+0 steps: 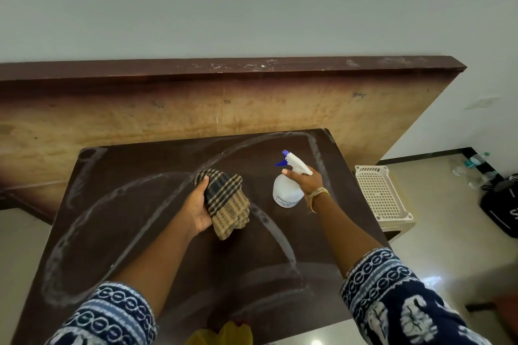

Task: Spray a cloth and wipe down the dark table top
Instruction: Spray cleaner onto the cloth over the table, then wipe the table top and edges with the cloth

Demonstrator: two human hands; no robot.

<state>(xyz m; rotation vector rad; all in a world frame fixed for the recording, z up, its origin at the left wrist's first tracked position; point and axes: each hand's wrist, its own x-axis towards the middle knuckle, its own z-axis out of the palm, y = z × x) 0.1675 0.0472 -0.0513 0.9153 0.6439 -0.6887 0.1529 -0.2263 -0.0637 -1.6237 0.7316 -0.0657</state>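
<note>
Checked cloth (227, 202): tan w/ dark navy stripes, folded into a thick wad, gripped in the left hand (198, 204), thumb over its far edge; lower end hangs free in layers. Whether it touches the top can't be told.

Spray bottle (288, 186): white translucent body w/ printed label low on its side, white trigger head, blue nozzle tip and trigger pointing left toward the cloth. Held by the right hand (304, 180) round the neck, at the table's right-centre, tilted a bit.

Table top (145, 232): dark brown, matte, rounded corners, pale whitish curved smears and arcs across most of the surface, incl. along the edges.
</note>
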